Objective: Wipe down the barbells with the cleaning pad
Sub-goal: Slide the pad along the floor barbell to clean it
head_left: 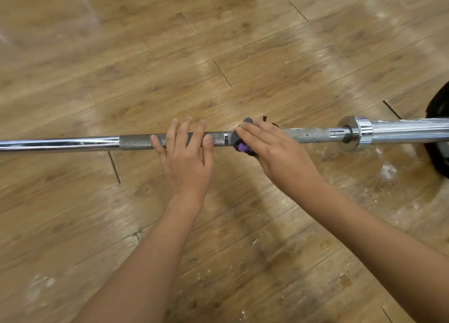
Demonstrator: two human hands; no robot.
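Observation:
A steel barbell (pixel 73 144) runs across the view from left to right, with a knurled grey section in the middle and a chrome collar and sleeve (pixel 364 130) at the right. My left hand (pixel 187 152) lies flat on the knurled part with its fingers straight over the bar. Just to its right, my right hand (pixel 272 147) grips a dark grey and purple cleaning pad (pixel 240 146) wrapped around the shaft. Most of the pad is hidden under my fingers.
A black weight plate (pixel 438 133) sits on the sleeve at the right edge. The wooden plank floor (pixel 218 55) below shows white dusty specks at the right and near my forearms.

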